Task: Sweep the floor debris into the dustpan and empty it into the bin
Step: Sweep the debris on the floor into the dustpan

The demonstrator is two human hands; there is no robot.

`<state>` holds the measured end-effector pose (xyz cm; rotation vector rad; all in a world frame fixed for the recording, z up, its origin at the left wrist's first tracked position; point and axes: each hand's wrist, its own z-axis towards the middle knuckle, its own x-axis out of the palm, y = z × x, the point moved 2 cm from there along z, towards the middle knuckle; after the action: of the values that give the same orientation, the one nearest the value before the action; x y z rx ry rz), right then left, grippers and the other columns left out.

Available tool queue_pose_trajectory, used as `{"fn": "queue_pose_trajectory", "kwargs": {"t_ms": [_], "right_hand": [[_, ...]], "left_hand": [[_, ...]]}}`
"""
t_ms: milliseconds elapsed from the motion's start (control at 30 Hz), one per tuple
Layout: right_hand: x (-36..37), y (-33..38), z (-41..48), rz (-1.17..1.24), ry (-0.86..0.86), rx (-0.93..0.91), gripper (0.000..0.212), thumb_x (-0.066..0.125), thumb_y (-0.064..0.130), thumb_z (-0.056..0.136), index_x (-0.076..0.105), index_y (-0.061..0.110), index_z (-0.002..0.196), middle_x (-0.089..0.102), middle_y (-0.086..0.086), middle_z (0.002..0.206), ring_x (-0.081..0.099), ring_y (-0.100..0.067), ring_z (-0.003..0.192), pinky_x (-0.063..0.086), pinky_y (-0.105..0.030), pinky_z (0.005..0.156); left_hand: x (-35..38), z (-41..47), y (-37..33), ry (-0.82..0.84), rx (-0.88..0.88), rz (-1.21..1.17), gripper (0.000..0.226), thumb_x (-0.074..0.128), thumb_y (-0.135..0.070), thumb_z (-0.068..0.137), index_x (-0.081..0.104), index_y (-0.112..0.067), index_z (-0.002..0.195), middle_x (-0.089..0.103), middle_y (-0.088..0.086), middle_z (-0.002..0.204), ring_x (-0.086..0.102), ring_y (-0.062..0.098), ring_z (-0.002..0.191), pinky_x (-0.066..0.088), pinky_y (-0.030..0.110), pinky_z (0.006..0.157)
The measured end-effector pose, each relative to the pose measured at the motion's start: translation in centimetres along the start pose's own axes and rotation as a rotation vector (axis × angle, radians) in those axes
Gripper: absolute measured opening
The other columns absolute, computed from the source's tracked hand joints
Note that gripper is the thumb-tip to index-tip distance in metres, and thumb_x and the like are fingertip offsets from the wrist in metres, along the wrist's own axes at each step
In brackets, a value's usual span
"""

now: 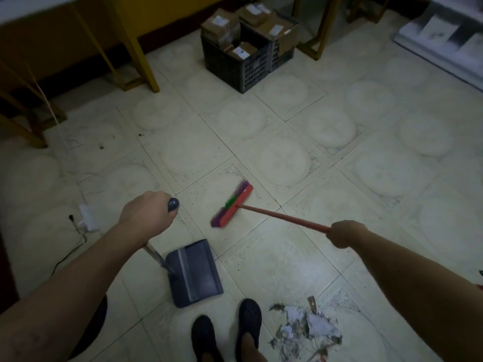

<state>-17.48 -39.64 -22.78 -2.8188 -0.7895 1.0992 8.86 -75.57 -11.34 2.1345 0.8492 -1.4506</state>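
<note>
Counting items: one broom [232, 205], one dustpan [194, 273], one debris pile [308, 327], two crates [240, 61] holding cardboard boxes [220, 26]. Left hand [146, 215] fists the dustpan's upright handle, arm extended. Right hand [346, 233] fists the broom's red stick (head on the tiles, ahead). Pile lies beside two dark shoes [248, 322].

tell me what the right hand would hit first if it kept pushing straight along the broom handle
Following the red broom handle from the right hand, the line runs down to the red broom head with purple bristles on the pale tiled floor. Beyond it looks free; depth is uncertain.
</note>
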Motion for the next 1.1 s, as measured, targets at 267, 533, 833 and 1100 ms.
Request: {"fn": "queue_pose_trajectory", "kwargs": {"t_ms": [267, 533, 833, 1100], "right_hand": [[1.8, -11.3, -4.3, 0.029, 0.040, 0.212, 0.042, 0.042, 0.037, 0.100, 0.055, 0.010, 0.131, 0.057, 0.002, 0.087, 0.054, -0.011, 0.069, 0.040, -0.021, 0.059], [11.7, -21.0, -11.2, 0.447, 0.345, 0.516, 0.050, 0.038, 0.036, 0.102, 0.035, 0.003, 0.140, 0.047, -0.005, 0.064, 0.035, -0.010, 0.032, 0.029, -0.015, 0.035], [19.1, -27.6, -21.2, 0.805, 0.660, 0.686, 0.036, 0.048, 0.043, 0.095, 0.047, 0.012, 0.079, 0.042, -0.004, 0.048, 0.037, -0.016, 0.035, 0.035, -0.019, 0.044], [19.3, -31.5, -27.8, 0.805, 0.656, 0.669, 0.027, 0.054, 0.029, 0.095, 0.054, 0.006, 0.082, 0.050, -0.004, 0.043, 0.044, -0.016, 0.030, 0.039, -0.016, 0.038]], "left_hand": [[-0.4, -0.6, -6.7, -0.020, 0.135, 0.042, 0.034, 0.045, -0.034, 0.098, 0.045, -0.020, 0.068, 0.044, -0.002, 0.065, 0.050, 0.024, 0.066, 0.032, 0.027, 0.054], [-0.3, -1.0, -15.3, -0.089, 0.317, 0.074, 0.031, 0.044, -0.036, 0.099, 0.060, -0.013, 0.089, 0.062, 0.013, 0.089, 0.054, 0.029, 0.075, 0.037, 0.030, 0.063], [-0.1, -2.7, -25.4, -0.122, 0.571, 0.151, 0.027, 0.044, -0.035, 0.098, 0.057, -0.015, 0.085, 0.063, 0.016, 0.090, 0.062, 0.035, 0.082, 0.042, 0.032, 0.065], [-0.8, -4.9, -30.9, -0.190, 0.739, 0.227, 0.029, 0.044, -0.034, 0.098, 0.064, -0.013, 0.095, 0.065, 0.013, 0.091, 0.061, 0.033, 0.081, 0.042, 0.031, 0.065]]}}
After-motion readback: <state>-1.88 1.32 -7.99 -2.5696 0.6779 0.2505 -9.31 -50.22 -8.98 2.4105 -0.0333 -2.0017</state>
